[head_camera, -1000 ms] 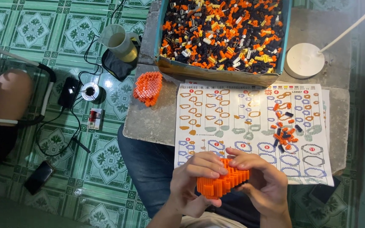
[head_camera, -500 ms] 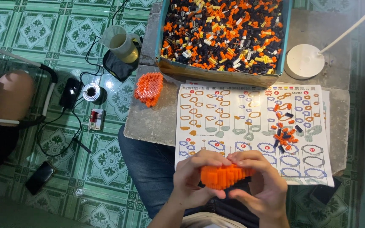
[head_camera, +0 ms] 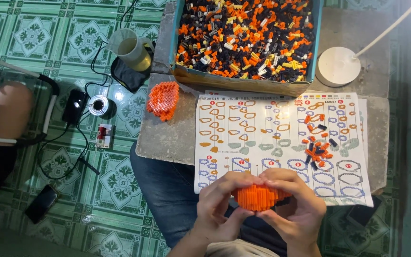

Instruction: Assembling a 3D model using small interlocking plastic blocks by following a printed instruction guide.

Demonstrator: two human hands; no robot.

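Observation:
An orange brick-built piece (head_camera: 259,197) sits between both hands at the bottom middle. My left hand (head_camera: 221,205) wraps its left side and my right hand (head_camera: 295,209) wraps its right, fingertips meeting over the top. Under them lies a printed instruction sheet (head_camera: 262,128) with a small pile of loose orange and dark bricks (head_camera: 316,147) on its right part. A second orange built piece (head_camera: 163,99) rests on the stone slab (head_camera: 172,138) to the left.
A cardboard box (head_camera: 243,83) full of orange, black, white and yellow small bricks stands at the back. A white lamp base (head_camera: 338,65) is right of it. On the tiled floor left are a jug (head_camera: 130,49), cables, and a phone (head_camera: 41,203).
Both hands have rotated the orange piece slightly and closed more over its top; it sits a little lower and flatter than before.

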